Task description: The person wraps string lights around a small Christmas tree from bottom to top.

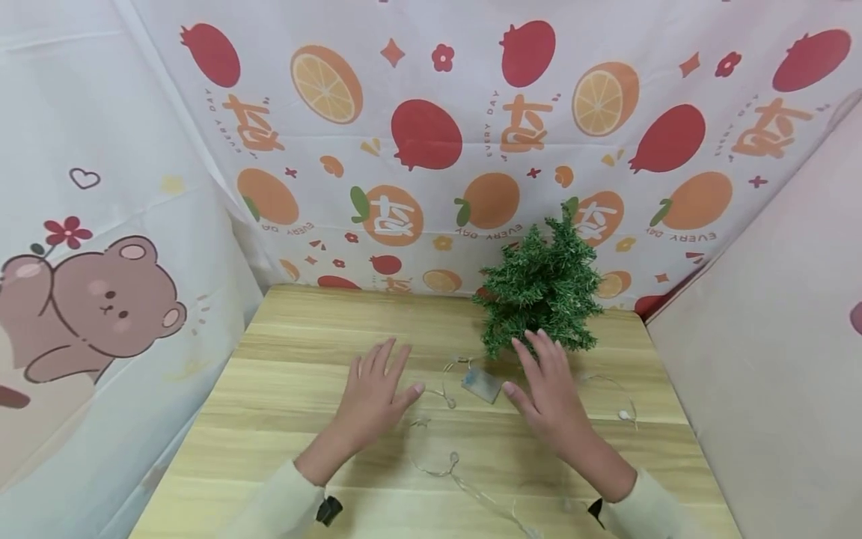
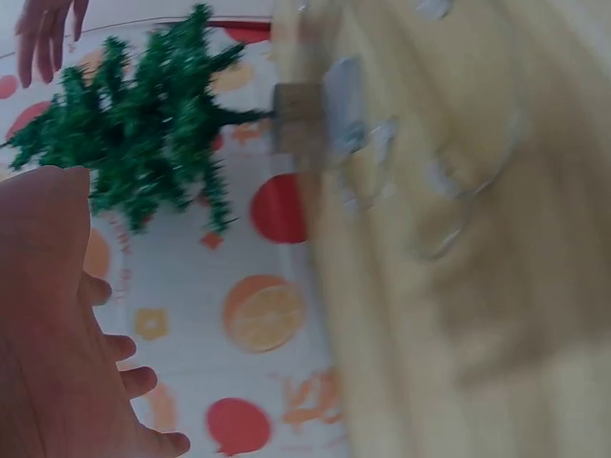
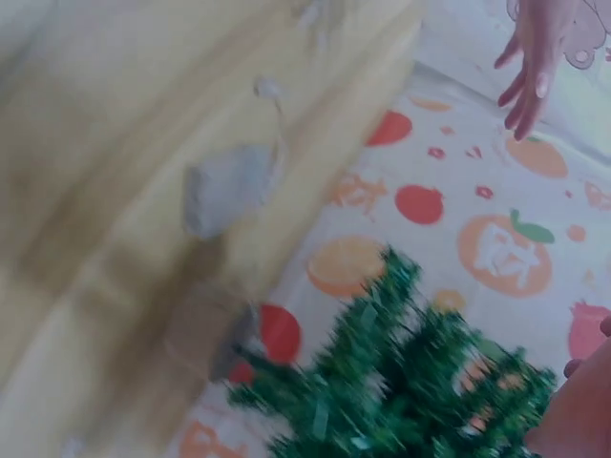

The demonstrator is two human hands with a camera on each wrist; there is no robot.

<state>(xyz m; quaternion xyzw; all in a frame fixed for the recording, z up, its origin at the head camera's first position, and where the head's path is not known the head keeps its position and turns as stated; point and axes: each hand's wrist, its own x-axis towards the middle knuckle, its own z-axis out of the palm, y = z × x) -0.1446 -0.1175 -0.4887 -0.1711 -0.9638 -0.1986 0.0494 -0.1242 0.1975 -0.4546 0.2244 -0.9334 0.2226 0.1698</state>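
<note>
Before me, wooden table (image 1: 289, 329), light, streaked grain. Behind it, white cloth (image 1: 471, 93) printed with red fruit (image 1: 427, 135), oranges (image 1: 494, 201), small flowers (image 1: 443, 58), orange lettering (image 1: 527, 123). To my left, pale hanging cloth (image 1: 60, 120): brown bear (image 1: 117, 299), red flower (image 1: 68, 233) by raised paw, heart outline (image 1: 84, 178) above. To my right, pale panel (image 1: 761, 337), dark pink print (image 1: 857, 317) cut off at edge of my view.

A wooden table (image 1: 289, 329) bears tree (image 1: 542, 288), lights (image 1: 451, 403), box (image 1: 481, 385).
</note>
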